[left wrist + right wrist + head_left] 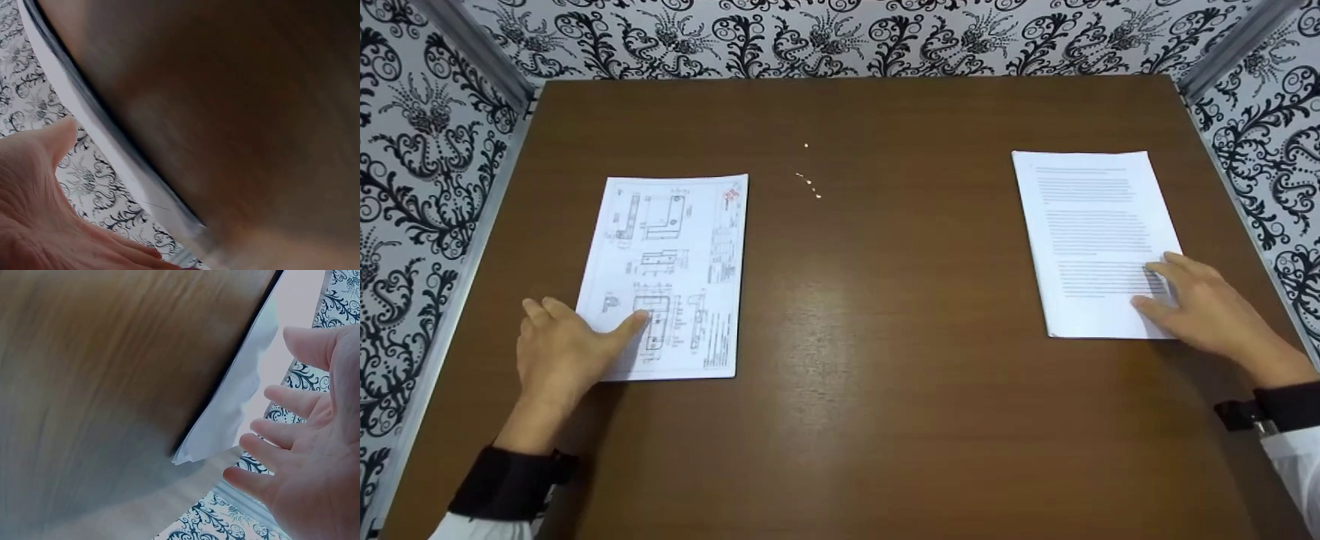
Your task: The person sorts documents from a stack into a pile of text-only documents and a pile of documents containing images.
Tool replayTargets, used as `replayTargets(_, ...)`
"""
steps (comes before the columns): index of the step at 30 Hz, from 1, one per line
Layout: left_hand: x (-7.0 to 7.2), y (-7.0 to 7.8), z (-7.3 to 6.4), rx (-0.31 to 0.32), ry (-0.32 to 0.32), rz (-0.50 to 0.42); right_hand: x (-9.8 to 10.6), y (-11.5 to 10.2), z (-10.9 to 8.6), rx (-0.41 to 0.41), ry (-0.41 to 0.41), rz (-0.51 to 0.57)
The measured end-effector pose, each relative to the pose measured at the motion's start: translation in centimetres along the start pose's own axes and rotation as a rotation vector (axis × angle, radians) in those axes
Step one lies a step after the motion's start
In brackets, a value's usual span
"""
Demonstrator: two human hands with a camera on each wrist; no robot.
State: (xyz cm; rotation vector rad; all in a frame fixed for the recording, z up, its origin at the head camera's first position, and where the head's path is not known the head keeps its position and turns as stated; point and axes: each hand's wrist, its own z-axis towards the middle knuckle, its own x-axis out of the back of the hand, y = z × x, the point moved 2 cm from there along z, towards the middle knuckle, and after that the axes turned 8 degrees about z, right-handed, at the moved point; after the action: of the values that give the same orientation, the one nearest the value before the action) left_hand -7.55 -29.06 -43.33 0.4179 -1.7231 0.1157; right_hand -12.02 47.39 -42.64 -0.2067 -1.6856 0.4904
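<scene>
A stack of paper sheets with technical drawings (690, 277) lies on the left side of the table, a red mark in its upper right corner. My left hand (556, 346) is at this stack's lower left edge, thumb spread over the sheet and fingers beyond the edge. On the right lies a stack of printed text sheets (1091, 225). Over its lower right part is my right hand (1204, 307), fingers apart and loosely bent. The right wrist view shows these fingers (281, 433) holding nothing. Whether either hand touches paper, I cannot tell.
Both stacks rest on a brown wooden table (870, 300), with a wide stretch of tabletop between them. Small pale flecks (810, 182) mark its surface towards the back. Black-and-white patterned panels (825, 37) in metal frames border the table at the back and sides.
</scene>
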Motion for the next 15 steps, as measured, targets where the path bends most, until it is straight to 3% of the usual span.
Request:
replayTargets(7, -0.10, -0.19, 0.07, 0.026, -0.103, -0.063, -0.30, 0.07, -0.12, 0.016, -0.023, -0.006)
replayTargets(15, -0.01, 0.53, -0.32, 0.039, -0.091, -0.107, -0.18, 0.14, -0.05, 0.003, -0.043, 0.002)
